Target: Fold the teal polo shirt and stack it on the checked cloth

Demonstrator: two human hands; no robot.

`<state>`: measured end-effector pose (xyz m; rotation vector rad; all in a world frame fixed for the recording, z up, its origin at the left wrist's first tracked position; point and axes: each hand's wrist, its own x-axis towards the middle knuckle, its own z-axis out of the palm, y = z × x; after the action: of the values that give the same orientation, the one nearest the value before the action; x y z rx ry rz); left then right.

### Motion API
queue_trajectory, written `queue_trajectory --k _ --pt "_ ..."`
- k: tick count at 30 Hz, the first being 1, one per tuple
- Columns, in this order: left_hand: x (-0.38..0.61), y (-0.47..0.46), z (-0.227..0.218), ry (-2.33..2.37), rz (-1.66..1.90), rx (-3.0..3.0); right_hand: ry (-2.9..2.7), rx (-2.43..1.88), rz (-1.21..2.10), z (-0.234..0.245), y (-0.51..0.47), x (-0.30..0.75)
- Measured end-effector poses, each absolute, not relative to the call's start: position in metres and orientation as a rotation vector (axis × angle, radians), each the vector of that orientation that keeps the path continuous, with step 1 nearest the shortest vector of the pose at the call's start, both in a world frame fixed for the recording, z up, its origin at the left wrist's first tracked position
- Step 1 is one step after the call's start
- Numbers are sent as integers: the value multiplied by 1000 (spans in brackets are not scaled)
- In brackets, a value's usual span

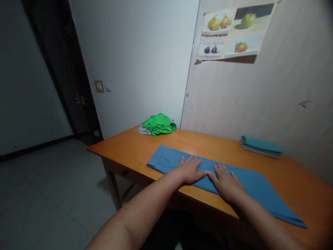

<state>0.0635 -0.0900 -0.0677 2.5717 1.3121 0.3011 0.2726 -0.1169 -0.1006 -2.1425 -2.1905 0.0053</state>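
A long blue cloth point(166, 160), folded into a narrow strip, lies along the front of the wooden table point(221, 147). My left hand point(189, 169) rests flat on the middle of the cloth with its fingers stretched out. My right hand point(227, 183) lies flat just beside it, also on the cloth, fingers apart. The two hands almost touch at the thumbs. Neither hand holds anything.
A crumpled green garment point(159, 124) on a grey one sits at the table's far left corner. A folded teal stack point(261, 146) lies at the back right by the wall. A fruit poster point(234, 31) hangs above. Tiled floor and a dark door are to the left.
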Motion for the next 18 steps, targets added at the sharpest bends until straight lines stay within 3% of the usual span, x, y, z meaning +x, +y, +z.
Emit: queue_trajectory --k 10,18 --pt "-34 -57 -63 1767 244 2452 -2153 -2121 17 -99 -118 269" --pt "-106 -38 -54 2031 499 2123 -2131 -2118 48 -96 -118 266"
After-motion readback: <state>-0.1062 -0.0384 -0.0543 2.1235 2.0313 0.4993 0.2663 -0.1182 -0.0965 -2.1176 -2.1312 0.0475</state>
